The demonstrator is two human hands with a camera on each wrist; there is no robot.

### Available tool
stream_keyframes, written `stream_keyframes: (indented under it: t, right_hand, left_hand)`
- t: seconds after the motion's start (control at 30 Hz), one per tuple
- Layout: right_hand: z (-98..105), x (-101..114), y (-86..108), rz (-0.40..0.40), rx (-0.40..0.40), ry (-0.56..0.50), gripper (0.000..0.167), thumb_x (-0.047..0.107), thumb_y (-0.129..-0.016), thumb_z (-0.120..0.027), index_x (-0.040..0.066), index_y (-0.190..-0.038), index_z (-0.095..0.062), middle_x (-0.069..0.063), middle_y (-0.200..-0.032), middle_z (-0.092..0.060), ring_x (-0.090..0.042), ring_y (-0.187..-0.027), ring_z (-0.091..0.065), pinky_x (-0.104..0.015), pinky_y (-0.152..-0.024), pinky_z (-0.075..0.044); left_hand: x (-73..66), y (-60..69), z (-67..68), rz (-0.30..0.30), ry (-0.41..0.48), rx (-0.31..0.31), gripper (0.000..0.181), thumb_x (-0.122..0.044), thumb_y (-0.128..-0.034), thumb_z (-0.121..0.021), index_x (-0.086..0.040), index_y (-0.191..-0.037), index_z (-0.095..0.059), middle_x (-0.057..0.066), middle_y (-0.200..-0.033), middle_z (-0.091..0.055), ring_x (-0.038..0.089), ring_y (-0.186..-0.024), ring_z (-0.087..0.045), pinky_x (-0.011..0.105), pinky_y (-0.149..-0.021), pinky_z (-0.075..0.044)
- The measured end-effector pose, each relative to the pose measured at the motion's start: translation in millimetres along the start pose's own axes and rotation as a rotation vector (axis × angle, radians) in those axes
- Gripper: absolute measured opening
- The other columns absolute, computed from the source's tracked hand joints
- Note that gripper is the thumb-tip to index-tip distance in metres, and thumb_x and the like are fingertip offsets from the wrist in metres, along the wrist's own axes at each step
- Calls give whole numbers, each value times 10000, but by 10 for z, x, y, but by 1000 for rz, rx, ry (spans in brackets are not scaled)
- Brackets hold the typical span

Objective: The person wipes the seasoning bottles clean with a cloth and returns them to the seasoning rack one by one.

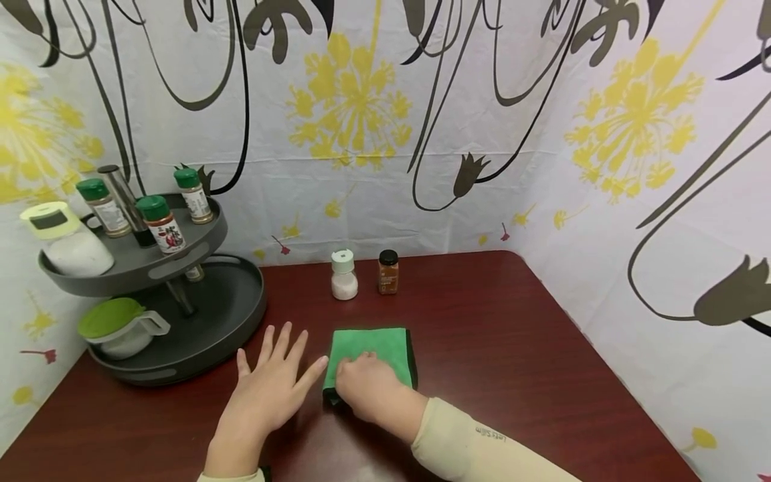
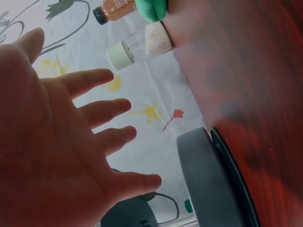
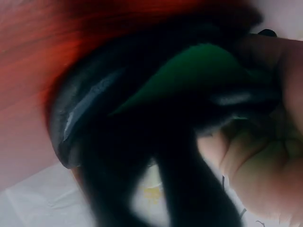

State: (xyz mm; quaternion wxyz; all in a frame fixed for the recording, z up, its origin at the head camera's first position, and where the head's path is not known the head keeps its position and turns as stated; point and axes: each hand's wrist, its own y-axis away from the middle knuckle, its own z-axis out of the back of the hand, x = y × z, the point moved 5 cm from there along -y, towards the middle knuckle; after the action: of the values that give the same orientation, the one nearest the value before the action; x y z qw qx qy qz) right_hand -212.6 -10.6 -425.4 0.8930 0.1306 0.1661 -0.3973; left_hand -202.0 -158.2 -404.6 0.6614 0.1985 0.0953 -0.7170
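Observation:
A folded green cloth (image 1: 385, 340) with black edging lies on the dark red-brown table in the head view. My right hand (image 1: 375, 389) is over its near part, fingers curled, gripping the cloth. Dark, blurred folds of the cloth (image 3: 189, 71) fill much of the right wrist view, and part of the hand (image 3: 260, 175) shows at the right. To the left of the cloth, my left hand (image 1: 265, 395) is held with its fingers spread and holds nothing. The left wrist view shows its bare palm (image 2: 52, 142); the cloth's green edge (image 2: 151, 8) is at the top.
A shaker of white grains (image 1: 344, 276) and a black-capped spice jar (image 1: 388, 273) stand behind the cloth. At left is a two-tier grey rack (image 1: 241, 328) with several green-capped jars, a white dispenser (image 1: 75, 248) and a green-lidded container (image 1: 123, 328). Patterned sheeting (image 1: 361, 227) borders the table.

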Motion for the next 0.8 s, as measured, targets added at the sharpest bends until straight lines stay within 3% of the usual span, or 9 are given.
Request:
stream_keyframes:
  t: [0.1,0.2,0.33,0.4,0.47,0.57,0.63,0.7,0.8]
  right_hand:
    - [8,-17,-26,18,-24,1,500,317,-963,-784,79,-1391,-682,1,-1326,-749,-218,-1090,-768,-348,-980,-618]
    - [5,-79,-41,5,28,-118,568,259,-942,-806,52,-1445,-644,-24,-1422,-705,-213,-1162,-744,-330,-1000,-607]
    - [-7,-245,-39,-18,56,-337,432,154,-911,-784,37,-1314,-684,-46,-1194,-755,-155,-976,-736,-279,-807,-617]
    - [-17,-363,-32,-27,43,-473,337,132,-916,-748,47,-1234,-676,-51,-1006,-734,-127,-833,-695,-277,-695,-585]
    - [-33,-505,-14,-58,18,-614,354,145,-930,-707,33,-1263,-656,-65,-963,-730,-122,-802,-659,-293,-682,-562]
    - [-106,-730,34,-167,-30,-875,517,186,-968,-659,-8,-1442,-583,-146,-1123,-756,-169,-895,-669,-342,-778,-582]
    - [-156,-882,86,-270,-76,-1050,608,195,-975,-639,-33,-1526,-518,-197,-1318,-714,-206,-1048,-676,-396,-913,-597]
    - [-192,-1027,137,-371,-124,-1253,591,172,-972,-628,-57,-1508,-528,-235,-1355,-689,-252,-1085,-679,-445,-940,-602]
    - [-215,-1243,227,-510,-175,-1569,485,163,-971,-614,-63,-1400,-602,-207,-1301,-693,-248,-1066,-667,-420,-899,-598]
  left_hand:
    - [13,13,21,4,8,9,941,-815,-1016,-331,-153,-1685,-325,200,-1795,-97,483,-1655,52,866,-1161,97]
    - [29,33,34,10,13,18,920,-797,-1023,-353,-154,-1681,-336,202,-1794,-104,489,-1653,47,866,-1161,96]
    - [39,44,50,8,25,26,927,-807,-1020,-340,-156,-1680,-341,200,-1794,-105,491,-1652,49,866,-1161,94]
    - [38,47,59,5,32,28,944,-825,-1010,-327,-160,-1679,-345,197,-1794,-108,490,-1652,49,867,-1161,90]
    - [38,50,68,3,39,32,955,-838,-1002,-318,-164,-1678,-348,195,-1795,-110,487,-1653,48,870,-1157,90]
    - [56,49,54,2,42,40,978,-860,-987,-302,-166,-1674,-359,197,-1793,-119,491,-1652,41,876,-1151,83]
    - [70,47,45,1,37,40,986,-865,-984,-295,-160,-1670,-367,201,-1791,-128,494,-1651,35,877,-1150,80]
    - [74,45,52,-3,31,32,992,-868,-982,-289,-156,-1667,-374,203,-1789,-137,498,-1650,25,876,-1155,72]
    - [63,38,72,-17,23,22,995,-869,-984,-278,-151,-1666,-376,200,-1788,-146,494,-1652,10,873,-1162,61]
